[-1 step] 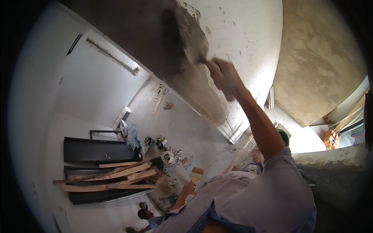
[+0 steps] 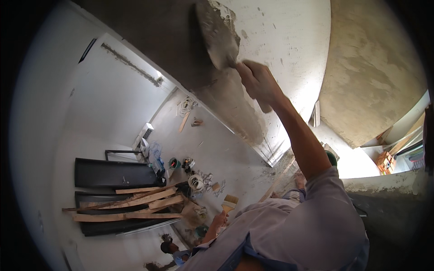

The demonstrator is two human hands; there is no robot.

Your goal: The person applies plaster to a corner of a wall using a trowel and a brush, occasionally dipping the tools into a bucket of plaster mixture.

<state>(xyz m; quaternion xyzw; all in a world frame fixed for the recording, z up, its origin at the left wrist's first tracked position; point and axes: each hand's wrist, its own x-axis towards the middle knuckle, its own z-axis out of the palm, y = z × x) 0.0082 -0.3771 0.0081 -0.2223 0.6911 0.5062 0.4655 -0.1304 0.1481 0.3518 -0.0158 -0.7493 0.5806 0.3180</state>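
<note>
My right hand [image 2: 261, 85] is closed round the handle of a trowel [image 2: 218, 39], its arm stretched up and forward. The blade lies against a wall at the edge of a dark band of wet plaster [image 2: 158, 40], with grey mortar along the blade's right side. Beyond it the wall surface [image 2: 285, 49] is whitish and speckled. Down by my waist, my left hand [image 2: 219, 220] grips a wide paintbrush [image 2: 230, 202] with its bristles pointing up. Part of the left hand is hidden by my shirt.
Black panels [image 2: 117, 174] and wooden planks [image 2: 140, 205] are stacked at lower left. Coiled cable [image 2: 195, 182], a bucket [image 2: 173, 163] and rubble lie on the floor below. Another person [image 2: 169, 247] is at the bottom left. Orange bricks [image 2: 385, 162] stand at far right.
My right hand and the trowel have shifted slightly up and left along the plaster, and the blade looks less blurred. The left hand with the paintbrush has hardly moved.
</note>
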